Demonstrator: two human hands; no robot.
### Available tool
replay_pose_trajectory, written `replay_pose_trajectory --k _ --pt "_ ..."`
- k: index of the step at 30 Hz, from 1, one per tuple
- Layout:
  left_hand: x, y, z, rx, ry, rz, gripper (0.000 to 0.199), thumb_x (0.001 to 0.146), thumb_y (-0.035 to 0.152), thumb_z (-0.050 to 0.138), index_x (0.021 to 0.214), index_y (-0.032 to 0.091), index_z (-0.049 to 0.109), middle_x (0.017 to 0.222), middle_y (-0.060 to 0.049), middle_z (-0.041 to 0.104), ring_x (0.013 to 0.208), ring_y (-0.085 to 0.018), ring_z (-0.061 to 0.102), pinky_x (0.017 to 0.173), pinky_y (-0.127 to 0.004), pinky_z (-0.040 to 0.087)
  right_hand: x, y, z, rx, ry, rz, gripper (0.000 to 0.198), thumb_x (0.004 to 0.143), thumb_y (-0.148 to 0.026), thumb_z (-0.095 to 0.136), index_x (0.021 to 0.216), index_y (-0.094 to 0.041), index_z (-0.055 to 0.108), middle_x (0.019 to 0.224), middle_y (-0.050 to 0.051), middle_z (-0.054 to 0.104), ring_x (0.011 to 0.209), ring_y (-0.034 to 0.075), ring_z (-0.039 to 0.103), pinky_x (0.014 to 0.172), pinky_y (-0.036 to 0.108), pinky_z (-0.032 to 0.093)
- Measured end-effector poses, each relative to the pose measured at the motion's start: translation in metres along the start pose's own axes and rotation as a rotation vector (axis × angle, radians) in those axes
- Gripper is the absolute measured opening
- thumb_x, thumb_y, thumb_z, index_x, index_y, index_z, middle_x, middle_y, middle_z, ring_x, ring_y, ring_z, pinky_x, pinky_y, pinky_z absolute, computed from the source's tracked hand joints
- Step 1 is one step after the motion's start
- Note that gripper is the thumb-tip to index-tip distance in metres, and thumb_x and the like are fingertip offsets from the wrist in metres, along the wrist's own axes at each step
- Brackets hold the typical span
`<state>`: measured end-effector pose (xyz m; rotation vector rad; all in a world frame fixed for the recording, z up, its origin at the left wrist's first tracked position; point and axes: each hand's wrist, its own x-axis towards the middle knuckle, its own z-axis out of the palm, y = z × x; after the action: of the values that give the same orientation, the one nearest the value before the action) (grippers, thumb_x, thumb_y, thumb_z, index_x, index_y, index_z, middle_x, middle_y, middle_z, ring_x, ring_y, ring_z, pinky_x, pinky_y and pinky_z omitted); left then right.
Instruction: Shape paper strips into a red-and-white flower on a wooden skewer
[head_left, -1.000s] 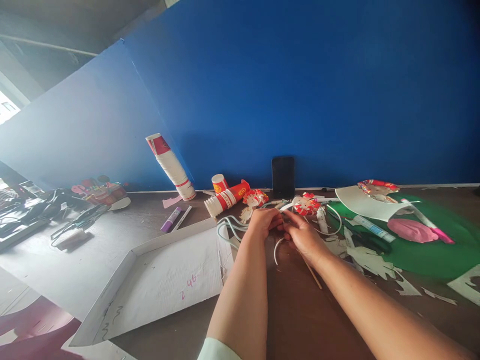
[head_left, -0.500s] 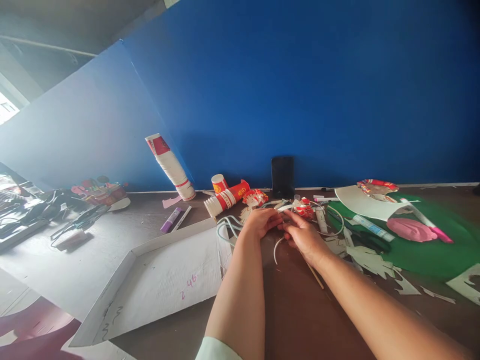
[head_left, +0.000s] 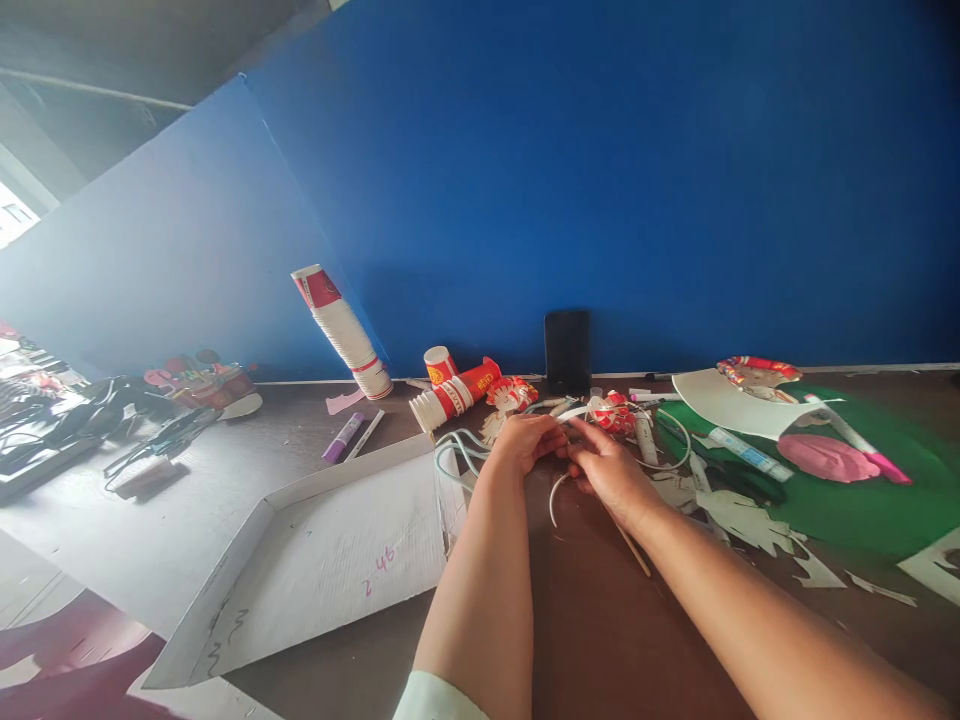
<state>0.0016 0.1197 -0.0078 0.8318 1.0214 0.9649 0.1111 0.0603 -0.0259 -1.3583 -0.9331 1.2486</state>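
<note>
One narrow white curved strip (head_left: 574, 412), pinched by left hand (head_left: 526, 441) and right hand (head_left: 611, 468), fingertips nearly meeting; long axis slants rightward beyond them.

Overlapping fingers of the left hand (head_left: 527, 442) and right hand (head_left: 609, 470) hide just where they pinch the white strip (head_left: 573, 413); the wooden stick (head_left: 630, 545) loses its upper end beneath the right hand; pale cables (head_left: 459, 447) run out of sight behind the left forearm; the left sleeve (head_left: 439, 700), a pink sheet (head_left: 82, 650) and a paper cutting (head_left: 934, 572) are cropped by the frame; tangled black cables (head_left: 94, 420) blur; the glue stick's (head_left: 750, 455) label is too small to read
</note>
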Motion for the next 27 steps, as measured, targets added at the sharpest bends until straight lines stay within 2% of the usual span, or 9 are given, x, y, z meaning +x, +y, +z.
replay_pose_trajectory --k 15,27 --pt "-0.0012 0.0016 -0.0009 -0.047 -0.019 -0.004 0.008 0.069 0.004 0.069 0.065 0.007 0.063 0.061 -0.006 0.062 0.058 -0.011 0.060 0.066 -0.025 0.054 -0.0025 -0.0031 0.0000 -0.017 0.004 0.005 0.061 0.072 -0.016 0.052 0.133 -0.027 0.051 0.080 0.002 0.067 0.053 0.010 0.052 0.039 0.018 0.034" --pt "0.0060 -0.0030 0.0030 0.028 0.073 -0.005 0.019 0.067 0.003 0.065 0.053 0.011 0.055 0.051 -0.001 0.054 0.050 -0.008 0.054 0.059 -0.024 0.053 -0.0007 -0.0001 0.0008 -0.058 0.007 -0.035 0.057 0.072 -0.016 0.053 0.129 -0.027 0.054 0.078 0.002 0.067 0.052 0.011 0.053 0.039 0.020 0.036"
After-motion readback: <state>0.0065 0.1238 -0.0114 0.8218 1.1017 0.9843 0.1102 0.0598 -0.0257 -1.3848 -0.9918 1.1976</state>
